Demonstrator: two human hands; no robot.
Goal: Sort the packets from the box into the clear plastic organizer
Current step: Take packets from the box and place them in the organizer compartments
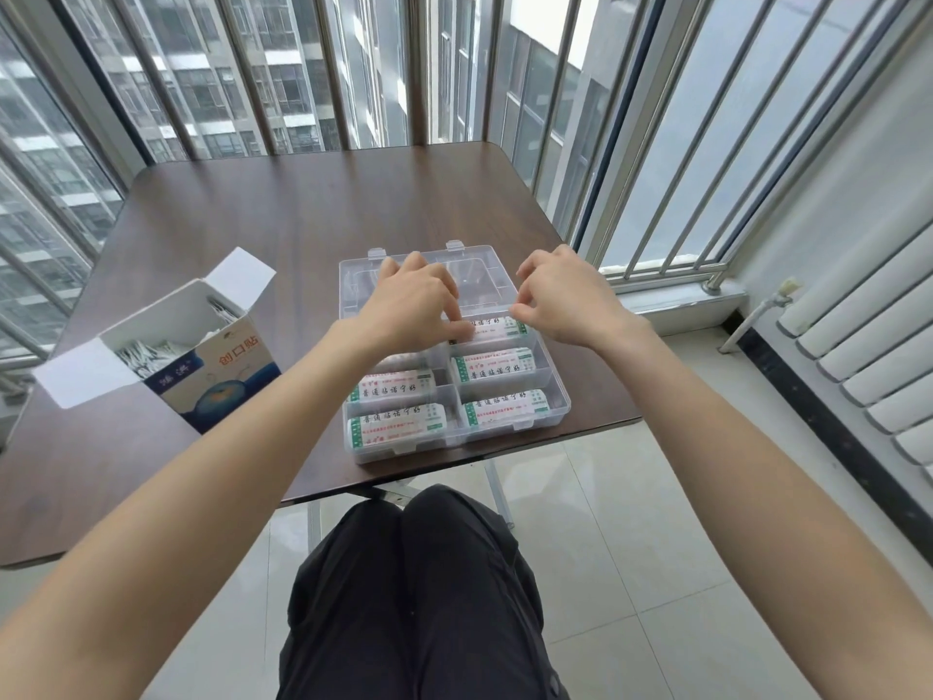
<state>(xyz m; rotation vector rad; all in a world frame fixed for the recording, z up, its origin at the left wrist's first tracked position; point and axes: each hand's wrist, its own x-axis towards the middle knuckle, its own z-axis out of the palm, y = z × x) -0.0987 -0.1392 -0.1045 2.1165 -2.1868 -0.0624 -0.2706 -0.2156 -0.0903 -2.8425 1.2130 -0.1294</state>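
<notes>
Midway through the sort, a seated person works over a clear plastic organizer point(454, 353) at the centre of the frame, on a dark wooden table point(262, 214) beside a barred window. The left hand point(411, 303) lies over the tray's middle row, its thumb and curled fingers settling a stack of packets point(492, 328) into the right-hand compartment there. The right hand point(565, 295) hovers at that stack's other end, fingertips drawn close together; whether they pinch a packet cannot be told. Four compartments in the two rows nearer the bottom of the frame already hold neat stacks with green-edged wrappers. The middle-left compartment is largely hidden by the left hand, and the larger sections toward the top of the tray look empty, as far as the hands allow a view. At left of the frame, the open box point(202, 366) stands with its flaps up and loose packets visible inside, so more sorting appears to remain.
</notes>
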